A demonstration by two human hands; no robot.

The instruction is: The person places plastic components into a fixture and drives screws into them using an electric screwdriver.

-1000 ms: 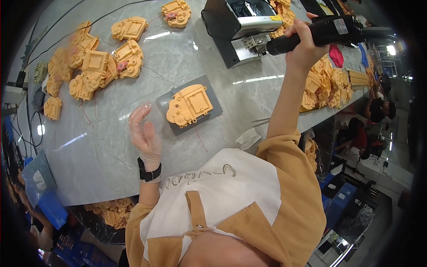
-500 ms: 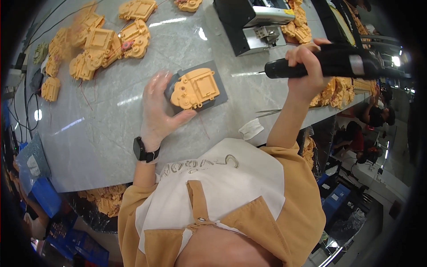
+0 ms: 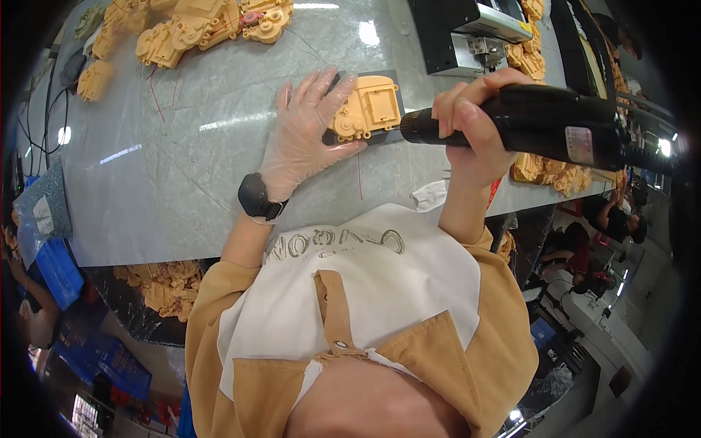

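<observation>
My left hand (image 3: 307, 131), in a clear glove with a watch at the wrist, lies around the left end of an orange plastic housing (image 3: 374, 106). Its fingers are at the upper left of the housing and its thumb runs along the lower edge. Under the housing sits a dark grey block (image 3: 393, 136). My right hand (image 3: 478, 128) is wrapped around a black electric screwdriver (image 3: 540, 120), held level with its nose toward the housing's right side. The tip of the bit cannot be made out against the dark block.
Several more orange housings (image 3: 197, 29) with thin red wires lie at the far left. A black and silver machine (image 3: 471, 44) stands at the far right beside another pile. White scrap (image 3: 429, 196) lies near the front edge. Orange parts (image 3: 164, 288) fill a container below the table.
The screwdriver has come left and down, its nose now close beside the housing. My left hand has closed further around the housing's left end. The whole view has shifted.
</observation>
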